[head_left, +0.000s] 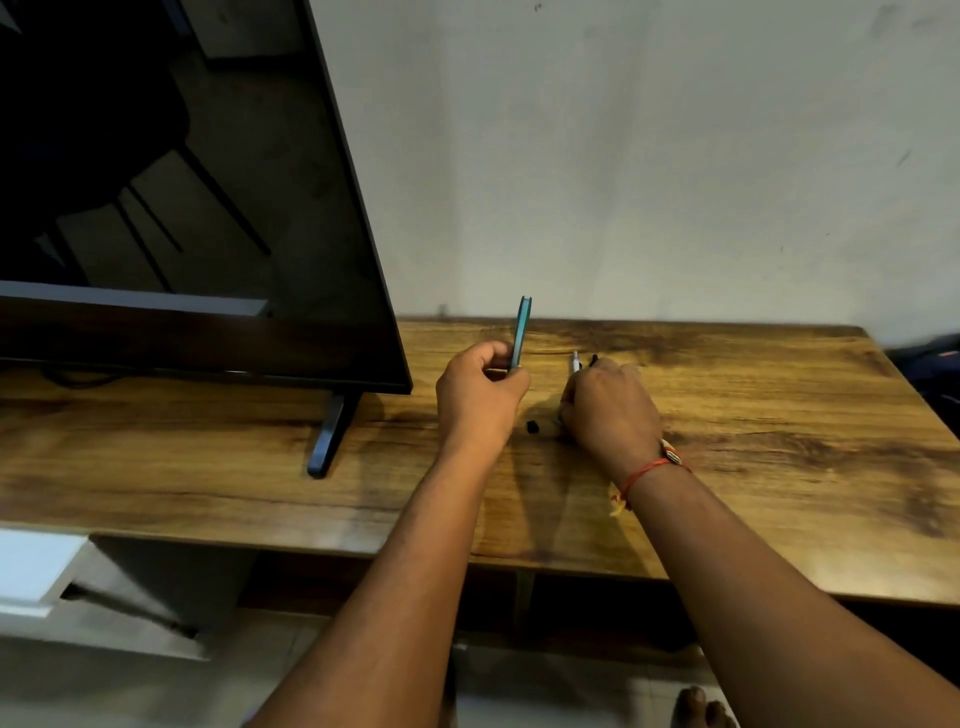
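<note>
My left hand (480, 392) grips a thin teal phone (522, 330) seen edge-on, held upright above the wooden table (753, 415). My right hand (608, 410) rests low on the table with its fingers curled over a white pen (575, 362) and a dark pen tip (594, 359) that stick out past the knuckles. A small black cap-like piece (532, 427) lies on the table between the two hands. A red thread band (647, 470) circles my right wrist.
A large dark TV (182, 208) stands on the left of the table on a black foot (330, 436). A pale wall (649, 156) runs behind. A dark bag (935, 364) sits past the right edge. A white object (36, 566) lies low left. Toes (701, 709) show on the floor.
</note>
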